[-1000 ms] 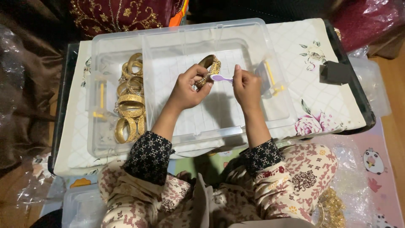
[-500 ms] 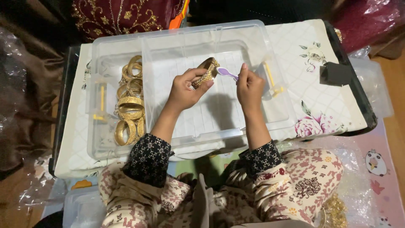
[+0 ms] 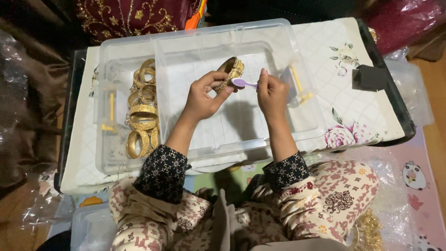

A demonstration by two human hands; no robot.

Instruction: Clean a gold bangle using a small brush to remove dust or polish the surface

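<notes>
bangle: gold bangle [image 3: 231, 70] sits at centre top of the frame, held up over the clear plastic tray [image 3: 297, 118] — not resting on it.
handling: looks rigid and light, a stiff ring with a studded outer face; my read is the studs are the fragile bit, and the smooth inner face could slip. Take it by the edges, thumb inside the ring, as you have it.
left hand: your left hand [image 3: 204, 95] is closed on the bangle — fingers curled round the lower rim, thumb against it. Grip looks firm, not crushing.
right hand: your right hand [image 3: 272, 93] is pinched shut on a small purple-handled brush [image 3: 245, 83]; its head touches the bangle's side. Fingers together near the handle's end — I'd judge that gives fine control but little force.
brush: thin, light, probably a bit flexible; cannot tell the bristle type at this size.
left bin: a pile of gold bangles [image 3: 141, 111] lies in the clear box [image 3: 106, 153] at left of the frame, well apart from your hands.
worktop: white floral cloth [image 3: 353, 111] covers the worktop under both containers; a dark square block [image 3: 370, 77] sits at upper right.
</notes>
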